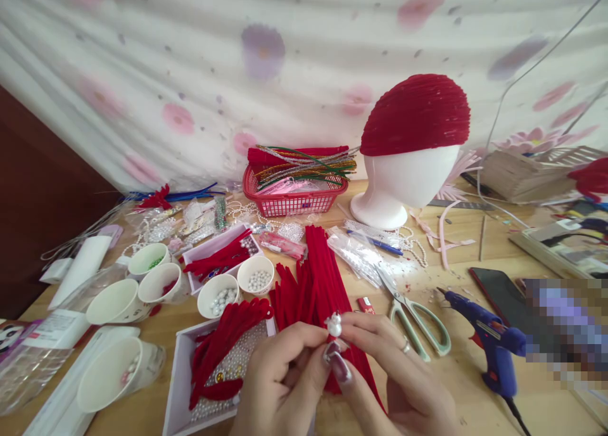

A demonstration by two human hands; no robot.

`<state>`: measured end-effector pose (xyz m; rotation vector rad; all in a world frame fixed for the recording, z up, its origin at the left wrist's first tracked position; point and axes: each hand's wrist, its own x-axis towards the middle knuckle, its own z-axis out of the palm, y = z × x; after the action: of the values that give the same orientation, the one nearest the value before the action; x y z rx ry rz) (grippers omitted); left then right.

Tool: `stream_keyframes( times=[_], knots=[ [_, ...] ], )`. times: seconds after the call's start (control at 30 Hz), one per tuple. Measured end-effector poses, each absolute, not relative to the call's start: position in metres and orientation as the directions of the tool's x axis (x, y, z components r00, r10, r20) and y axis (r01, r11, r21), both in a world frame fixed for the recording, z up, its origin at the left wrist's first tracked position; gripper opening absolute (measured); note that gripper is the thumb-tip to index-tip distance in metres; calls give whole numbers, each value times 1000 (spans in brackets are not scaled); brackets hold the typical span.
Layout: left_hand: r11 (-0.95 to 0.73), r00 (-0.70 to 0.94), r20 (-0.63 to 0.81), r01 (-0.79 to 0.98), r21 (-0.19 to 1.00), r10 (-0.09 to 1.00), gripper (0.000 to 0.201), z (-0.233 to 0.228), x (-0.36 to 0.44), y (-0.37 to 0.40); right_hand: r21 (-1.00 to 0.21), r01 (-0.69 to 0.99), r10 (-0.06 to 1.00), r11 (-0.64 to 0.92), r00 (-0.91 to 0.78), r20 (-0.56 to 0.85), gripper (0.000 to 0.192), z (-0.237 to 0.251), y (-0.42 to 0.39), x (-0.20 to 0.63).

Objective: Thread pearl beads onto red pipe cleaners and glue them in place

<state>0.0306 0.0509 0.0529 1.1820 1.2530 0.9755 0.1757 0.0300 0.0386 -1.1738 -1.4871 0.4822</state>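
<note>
A white bead [334, 325] sits just left of the scissors [398, 297], pinched between both hands with a bit of red below it; such a small piece probably needs fingertips from two sides to stay steady. The left hand [289, 376] grasps it between thumb and forefinger, the other fingers curled under. The right hand [401, 372] meets it from the side nearer the scissors, thumb and forefinger nearly together on it, the remaining fingers loosely bent.

Red strips [325, 277] lie left of the scissors, partly under the hands, likely for easy reach. Farther left, a box [179, 379] and cups [111, 303] seem to stop loose beads rolling. Right of the scissors lies the glue gun [496, 334]. Behind them, a head form [396, 179] bears a red cap [418, 116], presumably holding its shape.
</note>
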Motion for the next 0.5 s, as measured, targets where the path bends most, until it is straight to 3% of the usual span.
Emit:
stream_keyframes(
  times=[0.2,0.4,0.5],
  knots=[
    [199,136,-207,71,977,969,37,47,29,65,-903,267,902,336,186,390,32,31,36,166],
    [275,265,-256,-36,961,930,37,51,25,71,-994,-59,962,93,264,74,4,40,38,153],
    [302,295,-274,-56,952,915,34,52,21,70,-980,-194,965,33,263,-20,8,36,43,147]
  ],
)
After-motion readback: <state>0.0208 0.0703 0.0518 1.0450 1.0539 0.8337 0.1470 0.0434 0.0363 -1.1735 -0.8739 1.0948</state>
